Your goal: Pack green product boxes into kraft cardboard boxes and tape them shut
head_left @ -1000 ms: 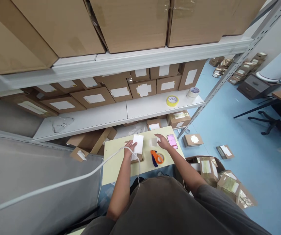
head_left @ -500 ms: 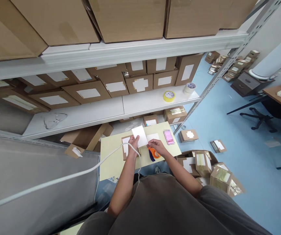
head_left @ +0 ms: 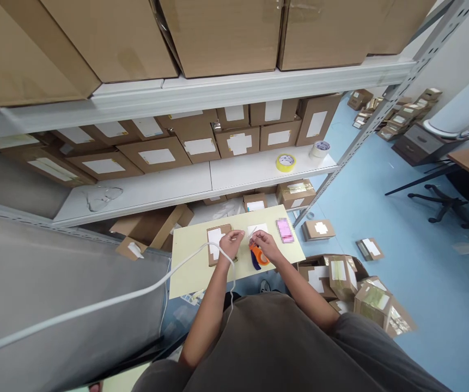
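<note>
My left hand (head_left: 231,244) is over the right edge of a flat brown cardboard box (head_left: 213,256) with a white label, fingers drawn together in a pinch. To its right my right hand (head_left: 265,243) has thumb and fingers pressed together. Whatever is between either hand's fingertips is too small to make out. Just beyond the right hand lies a white paper (head_left: 259,227) on the pale yellow table (head_left: 189,275). An orange and dark blue tape dispenser (head_left: 260,257) sits partly under the right hand. Farther right is a pink blurred item (head_left: 285,230).
A white cable (head_left: 136,288) runs across to my left forearm. Behind the table stands a shelf (head_left: 242,177) with labelled boxes, a yellow tape roll (head_left: 286,162) and a white tape roll (head_left: 320,148). Taped boxes (head_left: 342,275) are piled at right. Another person's fingers (head_left: 95,387) show at bottom left.
The white paper sheet that my left hand held up no longer shows in it. My left hand has moved slightly right and turned inward; the view has shifted a little.
</note>
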